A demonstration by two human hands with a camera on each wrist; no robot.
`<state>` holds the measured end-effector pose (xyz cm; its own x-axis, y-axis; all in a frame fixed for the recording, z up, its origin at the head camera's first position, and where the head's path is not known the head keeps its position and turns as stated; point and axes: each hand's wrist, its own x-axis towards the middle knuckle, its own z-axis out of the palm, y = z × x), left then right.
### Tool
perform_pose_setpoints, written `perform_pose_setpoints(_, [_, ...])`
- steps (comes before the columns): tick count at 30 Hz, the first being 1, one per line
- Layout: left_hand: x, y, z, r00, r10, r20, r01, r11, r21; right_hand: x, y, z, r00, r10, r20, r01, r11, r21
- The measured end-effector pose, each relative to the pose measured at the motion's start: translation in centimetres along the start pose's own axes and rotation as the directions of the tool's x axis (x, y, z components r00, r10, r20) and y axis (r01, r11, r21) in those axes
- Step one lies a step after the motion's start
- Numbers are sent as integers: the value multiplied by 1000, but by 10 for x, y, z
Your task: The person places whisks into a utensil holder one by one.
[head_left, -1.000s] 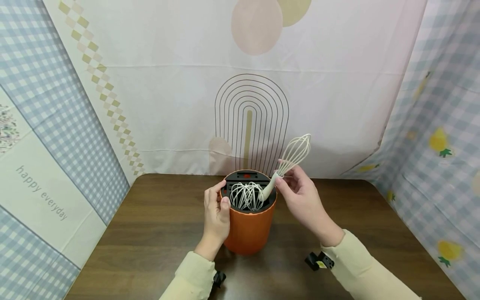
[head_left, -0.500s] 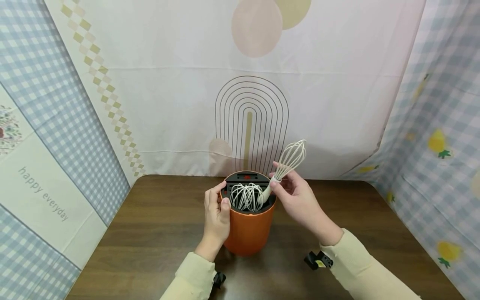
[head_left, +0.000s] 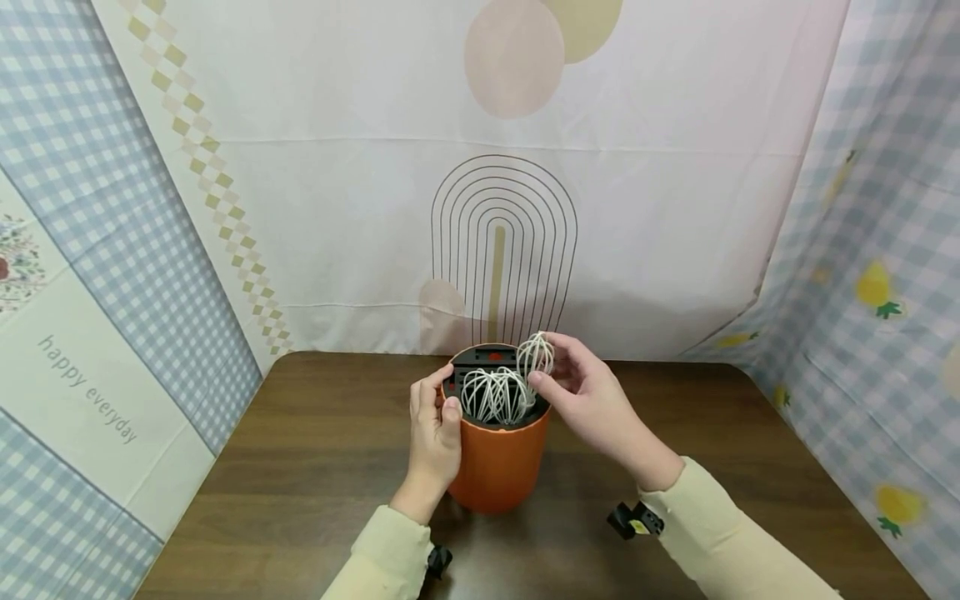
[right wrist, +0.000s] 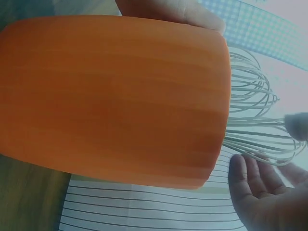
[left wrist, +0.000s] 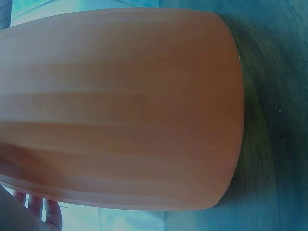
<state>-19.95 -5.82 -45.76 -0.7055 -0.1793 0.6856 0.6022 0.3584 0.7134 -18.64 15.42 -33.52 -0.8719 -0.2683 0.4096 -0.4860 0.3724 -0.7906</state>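
An orange utensil holder (head_left: 498, 471) with a black slotted insert stands upright on the table. My left hand (head_left: 433, 432) grips its left side, thumb and fingers at the rim. Cream whisk heads (head_left: 491, 395) stick out of its front slots, their handles hidden inside. At the right of the insert, a small whisk (head_left: 536, 353) stands with its handle down in the holder. My right hand (head_left: 588, 392) holds this whisk by its wires between thumb and fingers. In the right wrist view, the thumb and fingers lie on either side of the small whisk's wires (right wrist: 262, 139).
The brown wooden table (head_left: 322, 467) extends around the holder. A white patterned cloth (head_left: 360, 208) hangs right behind the table's back edge. Checked cloths hang on the left and right sides. Black wrist cameras (head_left: 636, 520) sit at both sleeves.
The small whisk has gone from leaning high outside the holder to standing down in it. My right hand has moved left and slid up from its neck to its wires. The left hand stays put.
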Motion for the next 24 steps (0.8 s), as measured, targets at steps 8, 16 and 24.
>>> perform_pose_setpoints(8, [-1,0,1,1000,14,-1,-14,1000,-7,-1,7,1,998,-36,-61,36,999,4])
perform_pose_setpoints(16, [2,0,-1,1000,22,7,-22,1000,-14,-4,23,8,997,-80,-8,76,974,-215])
perform_pose_setpoints(24, [7,-1,-19,988,-76,135,72,997,35,-8,34,18,985,-171,22,168,929,-331])
